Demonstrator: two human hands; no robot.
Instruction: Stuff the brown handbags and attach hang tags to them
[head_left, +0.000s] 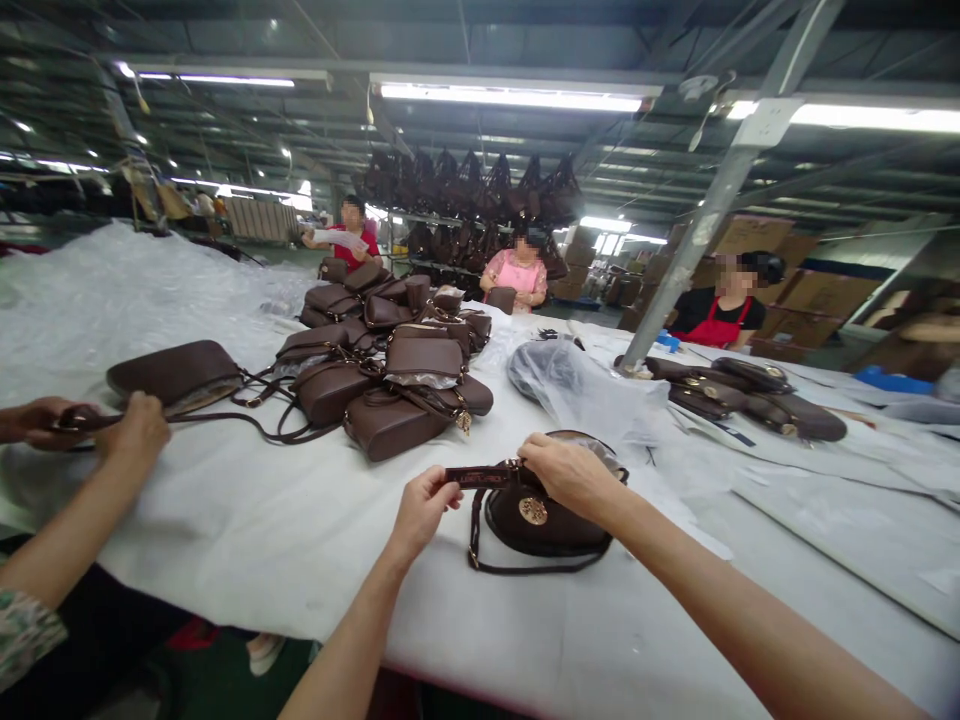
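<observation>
Left hand [427,510]: thumb and fingers pinched together on the free end of a dark strap tab [477,478] with reddish lettering. Right hand [574,478]: fingers closed at the tab's other end, by the metal fitting, over the top of a dark handbag [551,520]; its exact grip there cannot be told, as the fingertips are partly hidden.

Handbag position: on the white-covered table [300,560], in front of the wearer, round gold emblem [533,512] facing up and toward the camera (the emblem is the brightest spot on it). A thin shoulder strap [536,570] loops from the bag's left side along its near edge, lying on the cover.

Surroundings: a pile of brown bags [397,370] lies beyond and to the left, a gold charm [463,423] hanging at its near right edge. Clear plastic wrap [592,390] lies just behind the handbag; more dark bags [750,400] lie to the right, past a slanted metal post [697,220]. At far left, a co-worker's hands [135,430] hold the strap of another brown bag [176,372].
</observation>
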